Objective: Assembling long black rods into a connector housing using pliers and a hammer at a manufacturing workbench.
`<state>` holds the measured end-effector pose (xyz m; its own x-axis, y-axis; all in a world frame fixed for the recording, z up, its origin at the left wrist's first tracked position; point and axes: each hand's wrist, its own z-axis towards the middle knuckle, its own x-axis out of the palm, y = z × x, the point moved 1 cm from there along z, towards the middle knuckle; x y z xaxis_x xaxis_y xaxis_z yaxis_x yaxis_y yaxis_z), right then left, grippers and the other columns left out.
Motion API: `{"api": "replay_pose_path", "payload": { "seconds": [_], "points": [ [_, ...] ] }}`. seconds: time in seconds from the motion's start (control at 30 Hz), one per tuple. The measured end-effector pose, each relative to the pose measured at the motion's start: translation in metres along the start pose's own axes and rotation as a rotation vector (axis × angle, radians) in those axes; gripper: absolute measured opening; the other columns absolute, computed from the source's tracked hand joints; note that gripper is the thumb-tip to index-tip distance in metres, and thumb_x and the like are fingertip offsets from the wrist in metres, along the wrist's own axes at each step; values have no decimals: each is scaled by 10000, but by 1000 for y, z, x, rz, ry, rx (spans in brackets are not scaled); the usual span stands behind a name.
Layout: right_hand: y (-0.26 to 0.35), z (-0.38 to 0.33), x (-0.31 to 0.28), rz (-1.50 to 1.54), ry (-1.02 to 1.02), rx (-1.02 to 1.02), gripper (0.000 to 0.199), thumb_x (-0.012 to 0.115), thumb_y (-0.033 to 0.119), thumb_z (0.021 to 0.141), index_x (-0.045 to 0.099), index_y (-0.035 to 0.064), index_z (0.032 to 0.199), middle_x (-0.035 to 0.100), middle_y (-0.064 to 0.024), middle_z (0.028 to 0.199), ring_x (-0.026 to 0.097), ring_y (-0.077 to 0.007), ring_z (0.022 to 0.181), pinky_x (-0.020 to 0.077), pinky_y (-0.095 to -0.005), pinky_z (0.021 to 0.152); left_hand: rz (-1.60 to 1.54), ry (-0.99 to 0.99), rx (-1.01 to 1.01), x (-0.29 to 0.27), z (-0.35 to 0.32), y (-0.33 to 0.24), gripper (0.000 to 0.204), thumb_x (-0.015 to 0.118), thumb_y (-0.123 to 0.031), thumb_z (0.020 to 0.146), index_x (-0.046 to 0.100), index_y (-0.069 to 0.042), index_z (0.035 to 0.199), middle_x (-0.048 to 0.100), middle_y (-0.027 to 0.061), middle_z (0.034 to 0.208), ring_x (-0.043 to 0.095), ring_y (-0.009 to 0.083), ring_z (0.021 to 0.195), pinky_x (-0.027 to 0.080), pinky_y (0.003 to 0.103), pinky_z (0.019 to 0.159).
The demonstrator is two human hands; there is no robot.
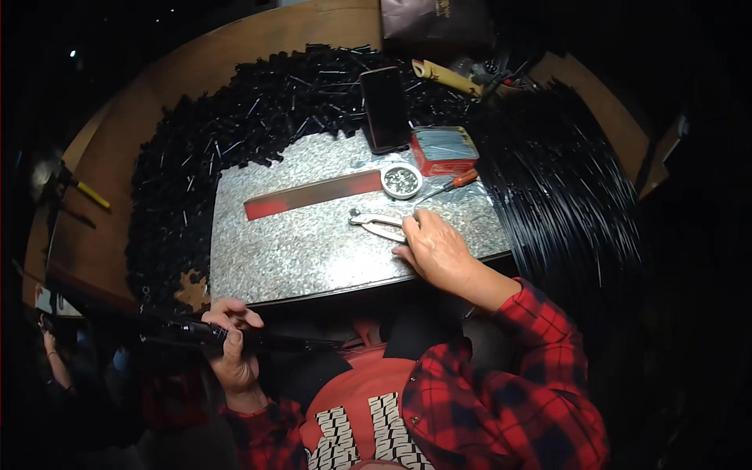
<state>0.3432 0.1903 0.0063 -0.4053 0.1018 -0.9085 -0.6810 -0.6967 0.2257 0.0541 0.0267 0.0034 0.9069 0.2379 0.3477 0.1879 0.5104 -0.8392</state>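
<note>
My right hand (439, 247) is closed round the handle ends of a pair of end-cutting pliers (379, 225), whose jaws point left over the speckled stone slab (313, 251). Off the slab's near left corner, my left hand (233, 345) grips a black rod-like piece (205, 330). Thin dark rods seem to run from it to the right above my lap, but darkness hides their detail. A long red and brown bar (313, 194) lies beyond the pliers. Its right end meets a round white bowl (385, 185) of small metal pieces.
Black short parts (266, 98) heap along the slab's left and far sides. Long black rods (564, 180) spread at right. Behind the bowl are a red box (442, 167) of thin metal pins, a screwdriver (464, 179) and a phone (384, 110). Another person's hand (50, 342) shows at far left.
</note>
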Motion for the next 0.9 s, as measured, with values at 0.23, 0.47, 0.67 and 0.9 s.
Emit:
{"api": "replay_pose_path", "payload": {
  "seconds": [0.23, 0.47, 0.67, 0.9],
  "points": [
    [-21, -14, 15, -146, 12, -22, 277, 678, 242, 813, 546, 3, 862, 547, -165, 861, 569, -323, 846, 477, -412, 740, 72, 18, -33, 10, 1, 2, 141, 547, -135, 953, 435, -59, 913, 525, 100, 805, 535, 170, 640, 472, 280, 600],
    [-8, -3, 11, -13, -92, -50, 211, 608, 160, 883, 482, -8, 861, 534, -173, 815, 564, -341, 774, 472, -421, 684, 128, -43, 53, 7, -2, 5, 165, 579, -119, 915, 428, -59, 941, 575, 130, 834, 613, 281, 858, 455, 475, 920],
    [39, 12, -8, 667, 38, 52, 272, 675, 168, 862, 467, 11, 782, 524, -154, 760, 555, -318, 652, 416, -409, 565, 158, 18, 17, 15, -3, 0, 159, 572, -113, 917, 422, -61, 922, 603, 157, 861, 626, 326, 941, 449, 504, 937],
    [68, 22, -31, 214, -184, -396, 308, 749, 117, 704, 508, 21, 868, 539, -169, 1039, 549, -336, 957, 435, -452, 804, 11, 36, -151, 5, -8, 13, 247, 632, 7, 876, 398, -66, 909, 456, 15, 656, 494, 93, 562, 444, 225, 550]
  ]
}}
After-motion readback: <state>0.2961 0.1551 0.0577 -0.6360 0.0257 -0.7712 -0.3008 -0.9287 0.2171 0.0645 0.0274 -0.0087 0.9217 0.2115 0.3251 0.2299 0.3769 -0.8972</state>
